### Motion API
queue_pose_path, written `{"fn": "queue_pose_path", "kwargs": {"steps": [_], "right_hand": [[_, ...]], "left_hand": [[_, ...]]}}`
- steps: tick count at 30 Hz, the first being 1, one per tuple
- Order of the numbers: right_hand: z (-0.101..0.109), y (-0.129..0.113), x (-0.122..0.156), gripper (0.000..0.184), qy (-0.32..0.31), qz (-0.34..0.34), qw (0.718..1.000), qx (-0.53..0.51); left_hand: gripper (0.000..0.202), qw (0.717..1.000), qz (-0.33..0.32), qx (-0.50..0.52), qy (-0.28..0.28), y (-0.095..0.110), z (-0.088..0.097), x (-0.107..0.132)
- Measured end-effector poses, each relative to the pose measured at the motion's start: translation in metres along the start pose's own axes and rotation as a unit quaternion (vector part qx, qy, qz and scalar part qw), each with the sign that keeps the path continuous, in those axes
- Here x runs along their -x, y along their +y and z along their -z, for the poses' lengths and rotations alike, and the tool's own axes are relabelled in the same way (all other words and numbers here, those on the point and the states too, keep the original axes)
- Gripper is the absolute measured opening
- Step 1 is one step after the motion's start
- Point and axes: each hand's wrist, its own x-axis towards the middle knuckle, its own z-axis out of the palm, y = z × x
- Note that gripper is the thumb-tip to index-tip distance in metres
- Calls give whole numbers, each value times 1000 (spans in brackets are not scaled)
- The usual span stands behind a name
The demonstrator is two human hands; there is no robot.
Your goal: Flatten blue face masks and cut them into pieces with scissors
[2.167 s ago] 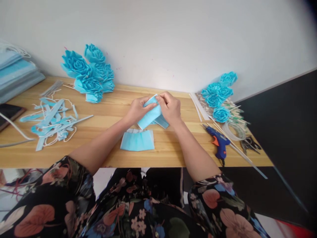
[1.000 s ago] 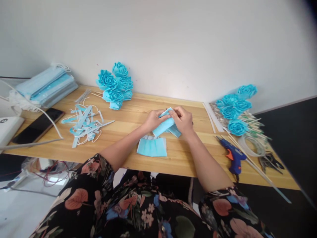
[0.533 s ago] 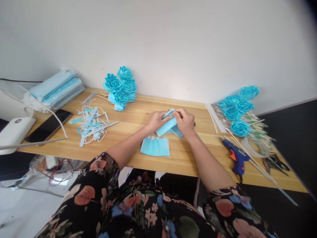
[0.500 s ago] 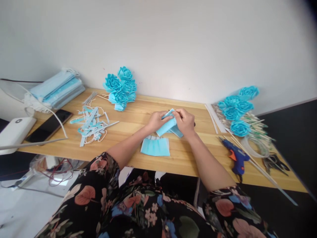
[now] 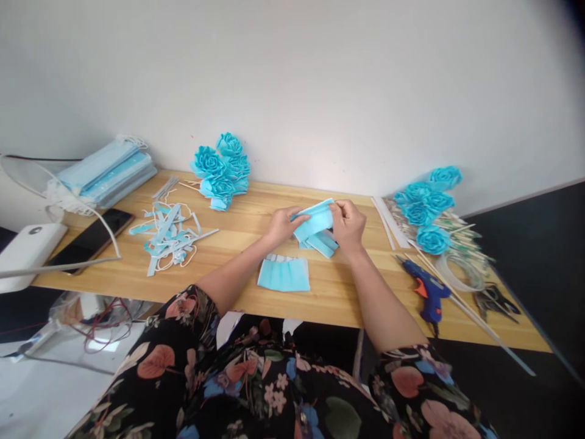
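A light blue piece of face mask (image 5: 316, 221) is stretched between my two hands above the table. My left hand (image 5: 284, 225) pinches its left end, thumb on top. At the right end, the fingers of my right hand (image 5: 348, 223) are closed on it. Below it on the wood lie more folded blue mask pieces (image 5: 322, 242), partly covered by the held one. Nearer to me, a flat blue mask piece (image 5: 284, 275) with a white strip along its far edge lies by itself.
Cut strips and ear loops (image 5: 169, 238) lie at left, near a phone (image 5: 91, 241) and a stack of masks (image 5: 107, 174). Blue fabric roses stand at back left (image 5: 223, 171) and right (image 5: 429, 204). A glue gun (image 5: 427, 289) and pliers (image 5: 496, 300) lie at right.
The mask piece has been spread wider and turned more level, with my hands further apart. More of the pieces under it now show. The view has shifted slightly.
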Motion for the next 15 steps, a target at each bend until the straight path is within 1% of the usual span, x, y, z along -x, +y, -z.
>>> {"fn": "queue_pose_path", "kwargs": {"steps": [3, 6, 10, 13, 15], "right_hand": [[3, 2, -3, 33, 40, -23, 999, -9], [4, 2, -4, 34, 66, -38, 997, -19], [2, 2, -3, 37, 62, -53, 996, -40], [-1, 6, -2, 40, 53, -65, 995, -58], [-2, 9, -2, 40, 39, -68, 995, -69]], "left_hand": [[31, 997, 56, 55, 28, -1, 1, -2], [32, 984, 99, 137, 51, -2, 1, -3], [37, 966, 135, 215, 49, -1, 3, -2], [40, 953, 134, 269, 44, 2, 2, -1], [41, 948, 135, 286, 45, 3, 1, -1]]}}
